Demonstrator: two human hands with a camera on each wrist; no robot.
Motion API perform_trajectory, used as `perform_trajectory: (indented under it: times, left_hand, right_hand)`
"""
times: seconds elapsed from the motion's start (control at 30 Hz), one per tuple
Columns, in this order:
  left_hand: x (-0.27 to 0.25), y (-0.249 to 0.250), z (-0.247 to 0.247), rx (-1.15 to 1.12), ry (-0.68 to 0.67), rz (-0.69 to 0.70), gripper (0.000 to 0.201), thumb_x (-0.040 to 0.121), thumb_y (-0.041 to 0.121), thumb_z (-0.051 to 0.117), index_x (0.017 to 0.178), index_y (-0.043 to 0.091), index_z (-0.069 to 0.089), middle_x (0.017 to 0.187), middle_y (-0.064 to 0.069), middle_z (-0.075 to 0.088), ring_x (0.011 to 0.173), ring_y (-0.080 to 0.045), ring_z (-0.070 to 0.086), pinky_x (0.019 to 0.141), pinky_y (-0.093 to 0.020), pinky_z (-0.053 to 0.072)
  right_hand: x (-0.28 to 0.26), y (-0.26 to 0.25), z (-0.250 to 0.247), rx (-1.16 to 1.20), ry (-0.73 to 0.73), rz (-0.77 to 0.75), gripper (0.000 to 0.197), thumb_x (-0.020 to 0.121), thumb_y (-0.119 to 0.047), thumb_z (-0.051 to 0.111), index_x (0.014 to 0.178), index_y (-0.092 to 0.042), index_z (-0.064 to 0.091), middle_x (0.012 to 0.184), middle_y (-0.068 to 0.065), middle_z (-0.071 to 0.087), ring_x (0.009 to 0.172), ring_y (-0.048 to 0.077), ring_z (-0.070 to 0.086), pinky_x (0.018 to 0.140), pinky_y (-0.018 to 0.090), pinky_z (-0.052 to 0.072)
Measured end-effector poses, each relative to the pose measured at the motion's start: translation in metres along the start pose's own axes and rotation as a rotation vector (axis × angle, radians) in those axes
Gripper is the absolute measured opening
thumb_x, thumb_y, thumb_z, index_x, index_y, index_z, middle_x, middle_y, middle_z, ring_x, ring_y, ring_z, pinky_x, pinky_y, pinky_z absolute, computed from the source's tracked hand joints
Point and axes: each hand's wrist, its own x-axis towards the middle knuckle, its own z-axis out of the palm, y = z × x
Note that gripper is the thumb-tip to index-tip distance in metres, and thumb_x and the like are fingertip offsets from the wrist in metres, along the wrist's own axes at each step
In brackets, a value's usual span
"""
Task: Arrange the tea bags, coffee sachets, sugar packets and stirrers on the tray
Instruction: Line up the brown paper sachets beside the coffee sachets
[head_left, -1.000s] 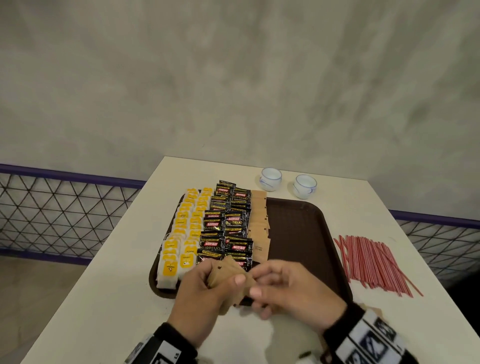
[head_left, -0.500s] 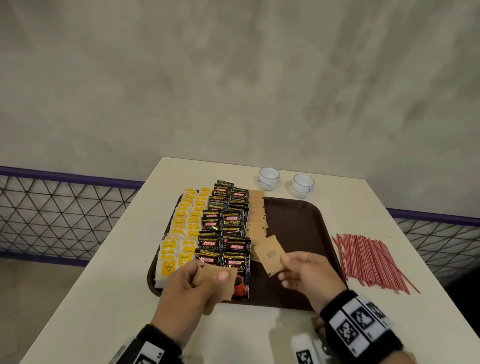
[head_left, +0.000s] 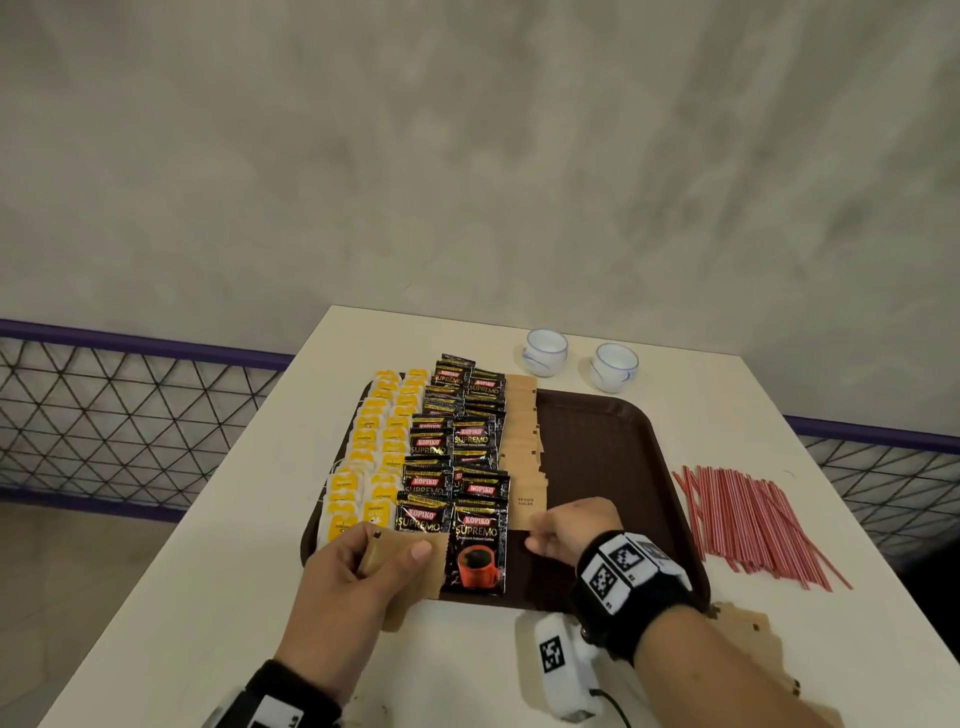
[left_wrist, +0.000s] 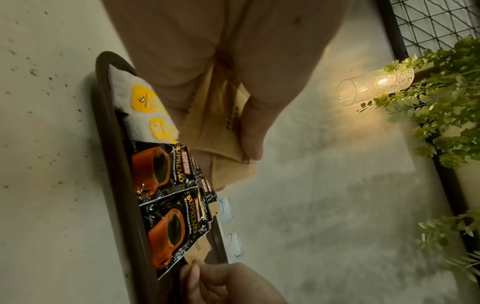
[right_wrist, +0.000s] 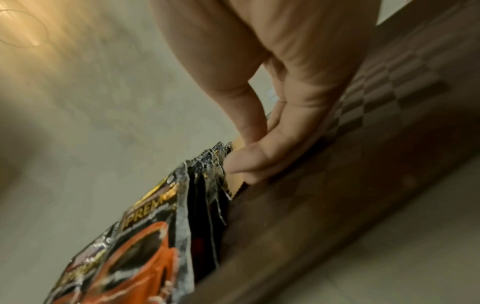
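On the brown tray (head_left: 597, 452) lie rows of yellow tea bags (head_left: 374, 467), black coffee sachets (head_left: 457, 447) and a column of brown sugar packets (head_left: 522, 431). My left hand (head_left: 400, 556) grips a small stack of sugar packets (head_left: 415, 577) over the tray's near left corner; the same stack (left_wrist: 221, 123) shows in the left wrist view. My right hand (head_left: 535, 535) pinches one sugar packet (head_left: 525, 503) flat at the near end of the sugar column, beside the nearest coffee sachet (right_wrist: 145, 236). Red stirrers (head_left: 753, 519) lie on the table, right of the tray.
Two white cups (head_left: 544, 352) (head_left: 613, 366) stand behind the tray. More brown sugar packets (head_left: 748, 639) lie on the white table under my right forearm. A wire-mesh railing (head_left: 130, 415) runs past the table's left side. The tray's right half is bare.
My right hand took one packet from the stack in my left hand, carried it forward and lowered it onto the tray at the near end of the sugar column. The left hand barely moved.
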Motion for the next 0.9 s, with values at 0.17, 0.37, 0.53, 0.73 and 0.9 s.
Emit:
perform_trajectory:
  times: [0.17, 0.37, 0.53, 0.73, 0.9]
  left_hand:
    - [0.0, 0.001, 0.002, 0.009, 0.014, -0.007, 0.036, 0.063, 0.031, 0.08, 0.082, 0.004, 0.068, 0.07, -0.005, 0.068, 0.065, -0.018, 0.058, 0.049, -0.027, 0.041]
    - [0.002, 0.0, 0.004, 0.034, 0.007, -0.001, 0.04, 0.057, 0.04, 0.087, 0.077, 0.009, 0.069, 0.079, -0.015, 0.068, 0.068, -0.02, 0.059, 0.053, -0.031, 0.043]
    - [0.0, 0.003, 0.011, 0.059, -0.021, -0.015, 0.021, 0.071, 0.021, 0.076, 0.08, 0.004, 0.069, 0.079, -0.017, 0.068, 0.071, -0.023, 0.057, 0.059, -0.034, 0.043]
    - [-0.004, 0.01, 0.029, 0.054, -0.116, -0.013, 0.028, 0.064, 0.026, 0.077, 0.07, 0.001, 0.068, 0.06, -0.011, 0.057, 0.055, -0.017, 0.05, 0.048, -0.026, 0.04]
    - [-0.008, 0.01, 0.042, 0.072, -0.197, -0.006, 0.024, 0.074, 0.01, 0.077, 0.062, -0.005, 0.063, 0.051, -0.016, 0.048, 0.047, -0.018, 0.041, 0.042, -0.021, 0.038]
  right_hand:
    - [0.006, 0.001, 0.005, -0.24, 0.028, 0.027, 0.026, 0.065, -0.008, 0.083, 0.083, 0.003, 0.069, 0.067, 0.01, 0.074, 0.074, 0.025, 0.073, 0.08, 0.04, 0.059]
    - [0.004, 0.001, 0.004, -0.475, 0.064, -0.071, 0.022, 0.07, -0.013, 0.074, 0.087, -0.001, 0.065, 0.077, 0.015, 0.072, 0.069, 0.03, 0.071, 0.07, 0.042, 0.061]
    - [-0.016, 0.0, -0.008, -0.46, 0.071, -0.222, 0.011, 0.082, -0.022, 0.065, 0.076, -0.013, 0.062, 0.076, 0.012, 0.071, 0.058, 0.023, 0.063, 0.069, 0.041, 0.061]
    - [-0.088, 0.002, -0.021, -0.054, -0.459, -0.395, 0.012, 0.091, -0.022, 0.063, 0.102, -0.018, 0.067, 0.09, 0.007, 0.071, 0.075, 0.017, 0.065, 0.066, 0.031, 0.055]
    - [-0.103, 0.012, -0.027, -0.034, -0.427, -0.545, 0.014, 0.084, -0.002, 0.069, 0.092, -0.012, 0.072, 0.077, 0.01, 0.072, 0.067, 0.03, 0.064, 0.061, 0.035, 0.055]
